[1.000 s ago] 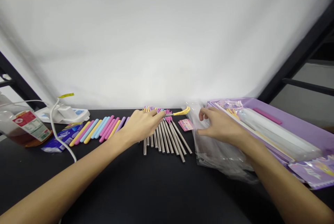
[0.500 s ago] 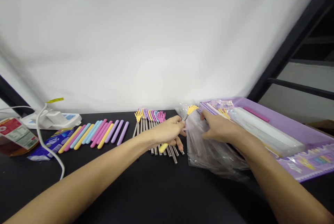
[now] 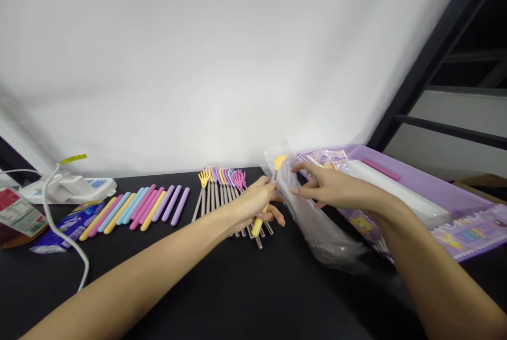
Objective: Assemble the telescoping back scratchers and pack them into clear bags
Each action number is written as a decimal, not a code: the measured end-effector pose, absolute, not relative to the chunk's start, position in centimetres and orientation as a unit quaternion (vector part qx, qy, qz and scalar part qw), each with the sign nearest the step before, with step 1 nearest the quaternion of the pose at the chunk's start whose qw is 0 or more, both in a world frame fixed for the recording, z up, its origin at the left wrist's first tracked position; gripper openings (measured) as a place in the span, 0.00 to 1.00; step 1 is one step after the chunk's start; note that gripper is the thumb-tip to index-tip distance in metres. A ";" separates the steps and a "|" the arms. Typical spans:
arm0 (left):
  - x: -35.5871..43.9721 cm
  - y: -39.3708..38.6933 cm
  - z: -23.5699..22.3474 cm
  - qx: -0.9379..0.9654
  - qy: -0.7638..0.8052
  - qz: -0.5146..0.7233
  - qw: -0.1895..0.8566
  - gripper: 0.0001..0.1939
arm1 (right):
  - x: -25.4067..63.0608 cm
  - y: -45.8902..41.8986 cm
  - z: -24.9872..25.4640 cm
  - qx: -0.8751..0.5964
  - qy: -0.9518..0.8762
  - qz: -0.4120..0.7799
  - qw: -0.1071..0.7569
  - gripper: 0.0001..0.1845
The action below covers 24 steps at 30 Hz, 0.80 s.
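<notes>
My left hand (image 3: 259, 200) is closed around a back scratcher (image 3: 258, 225) with a yellow handle and a yellow hand-shaped head. That head lies against the upper part of a clear plastic bag (image 3: 312, 229). My right hand (image 3: 322, 184) is beside the bag, thumb and fingers apart; whether it touches the film is hard to tell. Under and behind my left hand lies a row of metal back scratcher rods (image 3: 214, 195) with coloured hand-shaped heads, partly covered by my forearm. Further left, several loose pastel handles (image 3: 137, 208) lie side by side.
On the right stands a purple display box (image 3: 423, 189) holding a white wrapped pack (image 3: 400, 189) and a pink handle (image 3: 381, 169). To the left are a blue packet (image 3: 69, 226), a power strip (image 3: 99, 188) with a white cable (image 3: 65, 229), and a bottle (image 3: 21, 218). A wall rises behind.
The yellow back scratcher's head has shifted slightly left with my left hand, and its handle now shows more. My right hand has turned and spread; the bag is drawn narrower. The view moved slightly.
</notes>
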<state>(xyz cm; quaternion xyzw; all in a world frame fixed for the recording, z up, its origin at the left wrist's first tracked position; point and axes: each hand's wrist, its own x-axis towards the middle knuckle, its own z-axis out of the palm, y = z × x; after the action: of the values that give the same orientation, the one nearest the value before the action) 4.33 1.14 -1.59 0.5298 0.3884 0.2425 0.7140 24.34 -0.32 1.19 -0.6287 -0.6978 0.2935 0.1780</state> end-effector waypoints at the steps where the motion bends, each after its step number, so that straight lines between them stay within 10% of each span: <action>1: 4.2 1.3 -1.7 0.526 0.399 0.262 0.704 0.08 | 24.5 -0.1 1.0 -0.638 -0.690 0.282 0.194 0.25; 14: 3.8 0.8 -1.6 0.554 0.389 0.314 0.666 0.08 | 26.4 1.2 0.3 -0.733 -0.658 -0.079 0.153 0.21; 24: 4.2 1.0 -1.7 0.585 0.395 0.302 0.641 0.08 | 27.7 2.0 -0.6 -0.774 -0.617 -0.071 0.122 0.16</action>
<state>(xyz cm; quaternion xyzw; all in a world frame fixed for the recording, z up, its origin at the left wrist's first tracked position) 4.22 0.96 -1.69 0.5853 0.3947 0.3018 0.6407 27.72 1.99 -0.56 -0.7742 -0.6171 -0.0707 0.1219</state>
